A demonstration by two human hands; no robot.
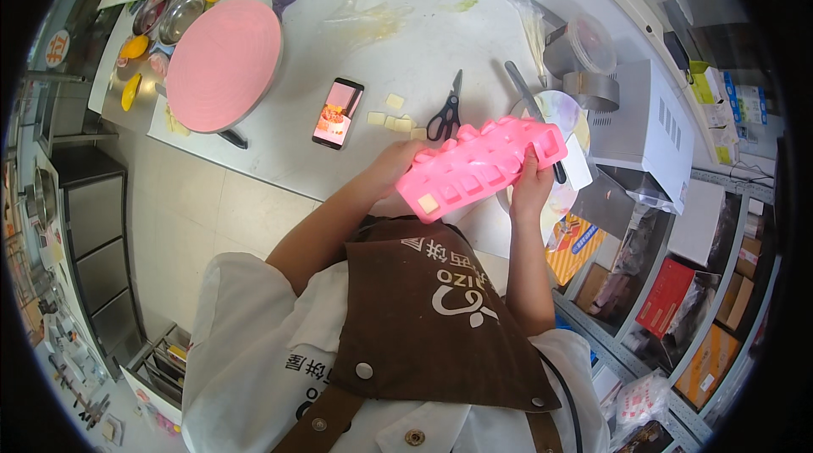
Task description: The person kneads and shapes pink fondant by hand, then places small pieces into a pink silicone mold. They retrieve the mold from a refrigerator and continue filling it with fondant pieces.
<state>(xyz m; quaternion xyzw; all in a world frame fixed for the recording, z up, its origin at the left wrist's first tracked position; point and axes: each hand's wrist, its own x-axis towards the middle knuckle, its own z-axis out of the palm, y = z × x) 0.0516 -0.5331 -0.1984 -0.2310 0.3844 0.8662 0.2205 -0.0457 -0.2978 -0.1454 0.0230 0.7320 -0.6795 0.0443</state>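
Both hands hold a pink silicone mould [473,183] by its two ends, tilted above the table's near edge. My left hand [397,167] grips the left end, its fingers partly behind the mould. The thumb of my right hand [532,185] presses on the right end. One pale yellow square piece [429,203] sits in a cavity at the mould's lower left corner; the other cavities along that row show no piece. On the table just beyond lie several pale square pieces [395,101], with black-handled scissors [452,111] to their right and a smartphone [338,113] to their left.
A pink round turntable [225,65] stands at the left, a knife handle [234,138] under its edge. To the right are a spatula [524,90], a piping bag [533,34], a metal ring [591,91] and a white appliance [641,129]. Metal bowls [182,16] sit at the far left.
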